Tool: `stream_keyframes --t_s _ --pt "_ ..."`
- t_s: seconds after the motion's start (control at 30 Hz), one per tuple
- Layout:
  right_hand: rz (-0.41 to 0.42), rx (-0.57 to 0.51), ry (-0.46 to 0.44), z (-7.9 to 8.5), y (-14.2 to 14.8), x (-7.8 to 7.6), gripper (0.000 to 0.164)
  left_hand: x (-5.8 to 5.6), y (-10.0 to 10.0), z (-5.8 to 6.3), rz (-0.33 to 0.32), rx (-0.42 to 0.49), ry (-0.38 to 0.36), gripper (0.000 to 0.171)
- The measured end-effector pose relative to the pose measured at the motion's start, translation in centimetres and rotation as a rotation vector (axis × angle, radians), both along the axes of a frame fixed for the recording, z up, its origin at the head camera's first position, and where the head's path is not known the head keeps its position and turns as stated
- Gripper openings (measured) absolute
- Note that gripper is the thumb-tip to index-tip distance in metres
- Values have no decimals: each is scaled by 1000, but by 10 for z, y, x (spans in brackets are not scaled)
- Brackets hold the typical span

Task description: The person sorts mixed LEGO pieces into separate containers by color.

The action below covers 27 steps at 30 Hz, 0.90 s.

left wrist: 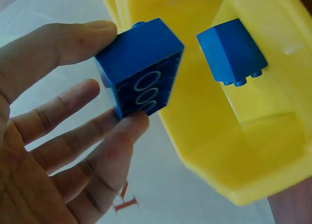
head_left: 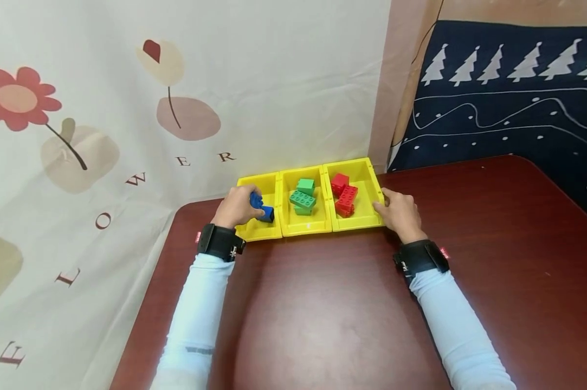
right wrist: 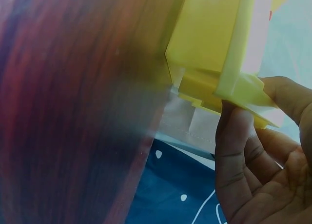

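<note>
In the left wrist view my left hand [head_left: 236,208] pinches a blue toy brick [left wrist: 141,63] between thumb and fingers, its hollow underside with rings showing. Another blue brick [left wrist: 233,52] lies below it in the left yellow bin [head_left: 257,234]. Over on the right, my right hand [head_left: 401,212] grips the outer rim of the right yellow bin [right wrist: 229,63] with thumb and fingers. Red bricks [head_left: 347,201] are piled in that right bin. The middle yellow bin [head_left: 307,227] holds green bricks [head_left: 303,199], one lying across the others.
The three bins stand in a row at the back of a dark red-brown table [head_left: 313,314]. Close behind them hangs a pale cloth [head_left: 283,81] with printed flowers and letters. A navy cloth [head_left: 498,114] with white trees hangs at the back right.
</note>
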State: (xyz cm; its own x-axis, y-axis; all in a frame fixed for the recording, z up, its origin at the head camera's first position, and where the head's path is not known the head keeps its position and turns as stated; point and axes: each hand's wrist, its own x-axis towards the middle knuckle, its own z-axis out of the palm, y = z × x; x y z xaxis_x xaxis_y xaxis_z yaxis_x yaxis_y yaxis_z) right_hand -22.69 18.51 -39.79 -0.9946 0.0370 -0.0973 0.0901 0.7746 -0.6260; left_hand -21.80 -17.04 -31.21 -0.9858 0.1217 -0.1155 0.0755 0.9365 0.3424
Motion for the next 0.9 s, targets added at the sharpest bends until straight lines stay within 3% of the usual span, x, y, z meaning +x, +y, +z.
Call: stream_keyframes --t_s 0.2,0.37,0.63,0.9 --pt "-4 -20 5 0 0 0 60 -20 8 0 -18 -34 -46 41" --pt "-3 -26 -13 0 1 -1 60 -31 11 -7 -24 -53 -75 42" --pt "7 -23 -20 1 1 -1 61 -33 10 -17 -50 -53 -116 44" --pt "2 -29 -30 0 2 0 61 -32 9 -22 -31 -55 -115 40"
